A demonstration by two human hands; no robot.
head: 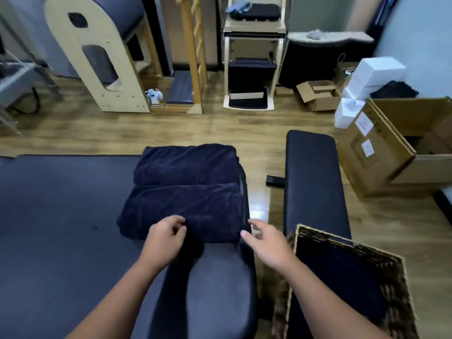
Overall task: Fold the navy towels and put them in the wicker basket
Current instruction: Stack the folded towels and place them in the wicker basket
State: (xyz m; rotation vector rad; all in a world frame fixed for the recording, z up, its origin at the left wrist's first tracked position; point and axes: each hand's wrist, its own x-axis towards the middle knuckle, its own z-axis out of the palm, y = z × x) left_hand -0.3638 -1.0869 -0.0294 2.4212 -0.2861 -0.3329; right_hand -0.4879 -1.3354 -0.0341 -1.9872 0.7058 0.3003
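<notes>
Bench (pixel 61 216): dark padded surface filling the left and centre foreground; carries both towels.
Left hand (pixel 166 234): grip curled at the near edge of the near folded navy towel (pixel 186 211), fingertips touching or pinching the cloth; which of the two cannot be told.
Far folded navy towel (pixel 188 163): lies just behind the near one, touching it, at the bench's right end.
Right hand (pixel 265 241): grip relaxed and spread, holding nothing, just beside the near towel's right corner.
Step in hand: both towels look folded; judged to be the start of lifting the near one.
Next move calls for: both hands under or round the bundle so the folds stay together, then a short carry rightward.
Wicker basket (pixel 391 272): lower right, tilted toward the viewer, dark inside; contents unclear.
Second bench (pixel 315 182): narrow dark pad behind the basket.
Room: wood-look floor (pixel 171 128); pale wooden exercise apparatus along the far wall; open cardboard boxes (pixel 396 143) and white boxes at right.
</notes>
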